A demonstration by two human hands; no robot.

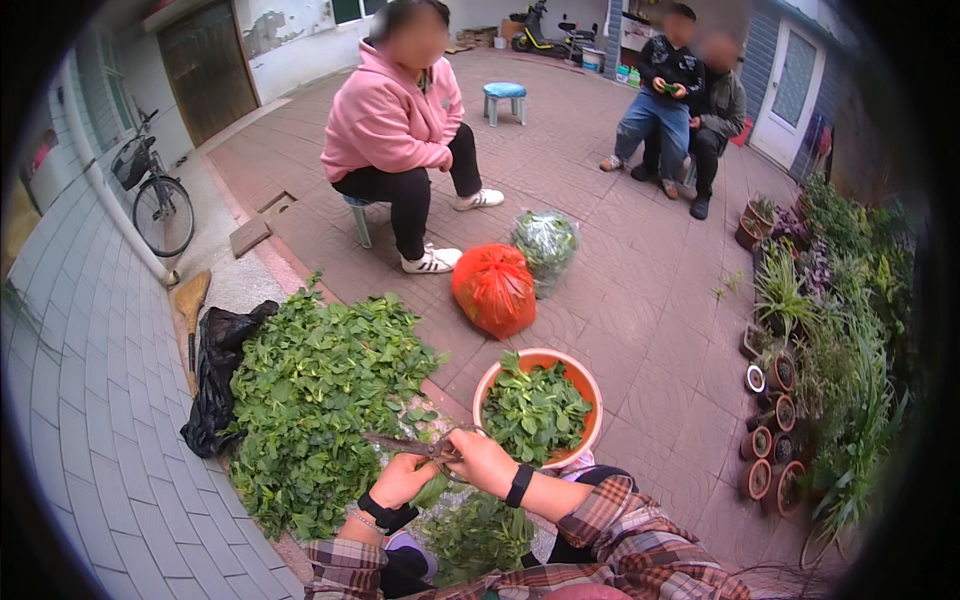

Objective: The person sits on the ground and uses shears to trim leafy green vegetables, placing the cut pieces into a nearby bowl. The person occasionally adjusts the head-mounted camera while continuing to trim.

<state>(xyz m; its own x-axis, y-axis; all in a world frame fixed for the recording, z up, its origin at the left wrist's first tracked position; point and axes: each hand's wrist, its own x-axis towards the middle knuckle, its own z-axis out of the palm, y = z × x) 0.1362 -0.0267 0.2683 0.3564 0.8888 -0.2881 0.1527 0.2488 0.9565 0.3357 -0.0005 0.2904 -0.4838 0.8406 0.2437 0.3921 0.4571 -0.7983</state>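
My right hand (484,459) grips dark metal scissors (401,444), with the blades pointing left above the greens. Just below them, my left hand (400,480) pinches a leafy green sprig (432,489) between thumb and fingers. To the left of both hands spreads a large heap of leafy greens (322,375). An orange plastic basin (594,397) with a pale rim stands beyond my right hand and holds cut leafy greens (534,412). Between my feet lies a smaller pile of greens (480,536), partly hidden by my arms.
Beyond the basin sit a tied red plastic bag (495,291) and a clear bag of greens (546,244). A person in pink (394,120) sits nearby. A black plastic bag (217,379) and broom (192,300) lie left. Flowerpots (756,480) line the right.
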